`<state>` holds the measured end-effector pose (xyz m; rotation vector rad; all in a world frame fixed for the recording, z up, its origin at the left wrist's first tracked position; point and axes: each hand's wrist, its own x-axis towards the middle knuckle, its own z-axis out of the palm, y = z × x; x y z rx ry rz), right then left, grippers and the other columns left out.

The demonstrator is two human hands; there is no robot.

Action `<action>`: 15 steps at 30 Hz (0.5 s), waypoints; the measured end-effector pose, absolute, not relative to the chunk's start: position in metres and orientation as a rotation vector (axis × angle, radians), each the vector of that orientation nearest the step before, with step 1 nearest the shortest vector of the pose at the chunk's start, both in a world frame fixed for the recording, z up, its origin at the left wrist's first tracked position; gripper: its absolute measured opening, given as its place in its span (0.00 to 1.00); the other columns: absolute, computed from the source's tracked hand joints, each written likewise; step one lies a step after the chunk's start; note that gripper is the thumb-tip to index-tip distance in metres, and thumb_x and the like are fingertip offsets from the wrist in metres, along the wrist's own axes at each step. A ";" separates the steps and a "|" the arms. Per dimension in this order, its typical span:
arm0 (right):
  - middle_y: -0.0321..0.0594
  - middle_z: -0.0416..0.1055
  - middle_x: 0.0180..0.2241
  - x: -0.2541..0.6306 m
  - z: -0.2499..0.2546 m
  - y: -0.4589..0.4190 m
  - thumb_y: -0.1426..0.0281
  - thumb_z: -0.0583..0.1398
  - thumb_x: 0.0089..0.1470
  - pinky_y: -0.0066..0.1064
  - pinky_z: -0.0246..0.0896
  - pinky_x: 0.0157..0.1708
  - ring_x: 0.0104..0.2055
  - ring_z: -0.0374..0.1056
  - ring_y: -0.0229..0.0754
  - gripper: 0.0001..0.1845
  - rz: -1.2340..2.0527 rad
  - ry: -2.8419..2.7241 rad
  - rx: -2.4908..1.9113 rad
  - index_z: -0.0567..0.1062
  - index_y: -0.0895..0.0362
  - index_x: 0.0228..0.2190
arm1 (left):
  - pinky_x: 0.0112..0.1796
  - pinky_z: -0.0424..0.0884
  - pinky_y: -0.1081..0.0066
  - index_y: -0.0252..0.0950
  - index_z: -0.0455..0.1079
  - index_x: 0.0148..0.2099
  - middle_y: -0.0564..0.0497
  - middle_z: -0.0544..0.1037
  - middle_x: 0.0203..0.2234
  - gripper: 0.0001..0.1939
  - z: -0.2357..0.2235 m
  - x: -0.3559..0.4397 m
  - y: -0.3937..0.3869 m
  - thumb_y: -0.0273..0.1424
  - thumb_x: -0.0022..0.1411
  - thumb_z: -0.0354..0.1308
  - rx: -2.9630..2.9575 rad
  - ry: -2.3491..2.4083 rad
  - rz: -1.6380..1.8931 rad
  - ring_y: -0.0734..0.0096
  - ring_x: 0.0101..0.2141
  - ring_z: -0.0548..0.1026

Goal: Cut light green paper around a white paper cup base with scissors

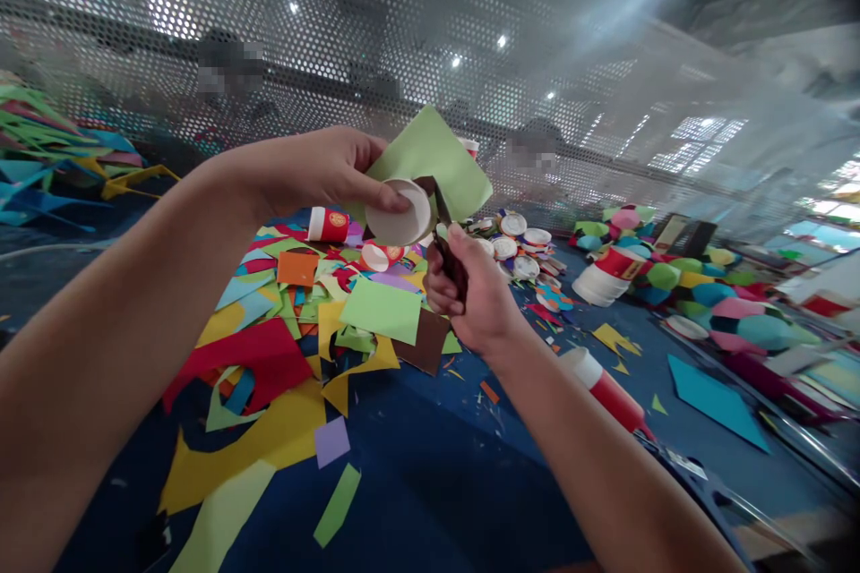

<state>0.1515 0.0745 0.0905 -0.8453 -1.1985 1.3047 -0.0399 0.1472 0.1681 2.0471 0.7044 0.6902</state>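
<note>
Left hand pinching green paper and white disc
Right hand grips dark scissors, blades beside the disc.

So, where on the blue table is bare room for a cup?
Mostly bare: the table between the green strip and right forearm; farther right, a smaller gap between yellow scrap and blue sheet, except a green triangle. Crowded: left, under paper scraps.

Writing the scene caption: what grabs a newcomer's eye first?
Probably the pale green paper and white disc in the left hand, near centre, with dark scissors beside them in the right hand. Then the heap of coloured paper scraps below, on the blue tabletop.
</note>
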 end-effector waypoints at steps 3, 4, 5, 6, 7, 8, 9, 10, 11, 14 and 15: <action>0.22 0.49 0.11 0.151 0.091 0.074 0.40 0.72 0.35 0.25 0.29 0.14 0.11 0.39 0.24 0.35 1.301 -1.185 -0.848 0.64 0.54 0.20 | 0.38 0.69 0.77 0.34 0.79 0.51 0.52 0.84 0.40 0.17 0.168 -0.040 0.146 0.35 0.61 0.69 2.066 0.707 0.702 0.73 0.38 0.76; 0.21 0.49 0.11 0.151 0.091 0.074 0.40 0.72 0.35 0.25 0.29 0.14 0.11 0.39 0.24 0.35 1.301 -1.184 -0.849 0.64 0.54 0.20 | 0.38 0.69 0.77 0.33 0.79 0.52 0.52 0.84 0.40 0.18 0.169 -0.040 0.145 0.35 0.61 0.69 2.067 0.719 0.707 0.73 0.38 0.76; 0.21 0.49 0.11 0.151 0.091 0.075 0.40 0.72 0.35 0.25 0.29 0.14 0.11 0.39 0.24 0.35 1.301 -1.183 -0.850 0.64 0.54 0.20 | 0.38 0.69 0.76 0.33 0.79 0.53 0.51 0.84 0.40 0.19 0.169 -0.039 0.145 0.35 0.61 0.69 2.067 0.735 0.713 0.73 0.38 0.76; 0.21 0.49 0.11 0.151 0.091 0.075 0.40 0.72 0.35 0.25 0.29 0.14 0.11 0.39 0.24 0.35 1.299 -1.182 -0.850 0.64 0.54 0.20 | 0.38 0.69 0.76 0.32 0.78 0.53 0.51 0.84 0.40 0.19 0.169 -0.039 0.144 0.34 0.62 0.68 2.068 0.752 0.720 0.73 0.38 0.76; 0.21 0.49 0.11 0.151 0.091 0.075 0.40 0.72 0.35 0.25 0.29 0.14 0.11 0.39 0.24 0.35 1.297 -1.181 -0.849 0.64 0.54 0.20 | 0.38 0.69 0.76 0.32 0.78 0.54 0.51 0.83 0.40 0.19 0.169 -0.038 0.143 0.34 0.62 0.68 2.070 0.763 0.727 0.73 0.38 0.76; 0.22 0.49 0.11 0.151 0.091 0.075 0.39 0.72 0.36 0.25 0.29 0.14 0.11 0.39 0.24 0.35 1.294 -1.182 -0.849 0.64 0.54 0.20 | 0.38 0.69 0.76 0.32 0.78 0.54 0.51 0.83 0.41 0.20 0.169 -0.038 0.143 0.34 0.62 0.68 2.071 0.772 0.733 0.73 0.38 0.76; 0.22 0.49 0.11 0.151 0.091 0.075 0.39 0.72 0.36 0.25 0.29 0.14 0.11 0.39 0.24 0.35 1.290 -1.185 -0.849 0.64 0.54 0.20 | 0.39 0.68 0.76 0.31 0.78 0.53 0.51 0.83 0.40 0.20 0.169 -0.038 0.143 0.34 0.61 0.69 2.074 0.777 0.743 0.73 0.38 0.76; 0.22 0.49 0.11 0.152 0.090 0.075 0.39 0.72 0.36 0.25 0.29 0.14 0.11 0.39 0.24 0.35 1.288 -1.188 -0.848 0.64 0.54 0.20 | 0.39 0.68 0.76 0.31 0.79 0.52 0.51 0.83 0.40 0.19 0.169 -0.037 0.144 0.34 0.60 0.69 2.077 0.775 0.747 0.72 0.38 0.76; 0.22 0.49 0.11 0.152 0.090 0.075 0.39 0.72 0.36 0.25 0.29 0.14 0.11 0.39 0.24 0.35 1.287 -1.190 -0.848 0.64 0.54 0.20 | 0.39 0.68 0.77 0.31 0.79 0.51 0.52 0.83 0.40 0.19 0.169 -0.037 0.144 0.34 0.59 0.69 2.077 0.766 0.744 0.72 0.39 0.76; 0.22 0.49 0.11 0.152 0.090 0.075 0.39 0.72 0.35 0.25 0.29 0.14 0.11 0.38 0.24 0.35 1.289 -1.182 -0.852 0.65 0.54 0.20 | 0.39 0.68 0.77 0.32 0.79 0.50 0.53 0.83 0.39 0.18 0.169 -0.038 0.146 0.34 0.60 0.69 2.078 0.746 0.742 0.73 0.38 0.75; 0.22 0.49 0.11 0.152 0.089 0.075 0.39 0.72 0.35 0.25 0.29 0.14 0.11 0.38 0.24 0.35 1.289 -1.180 -0.852 0.65 0.54 0.20 | 0.39 0.68 0.78 0.31 0.79 0.51 0.53 0.83 0.39 0.18 0.169 -0.038 0.146 0.34 0.60 0.69 2.078 0.745 0.740 0.74 0.38 0.75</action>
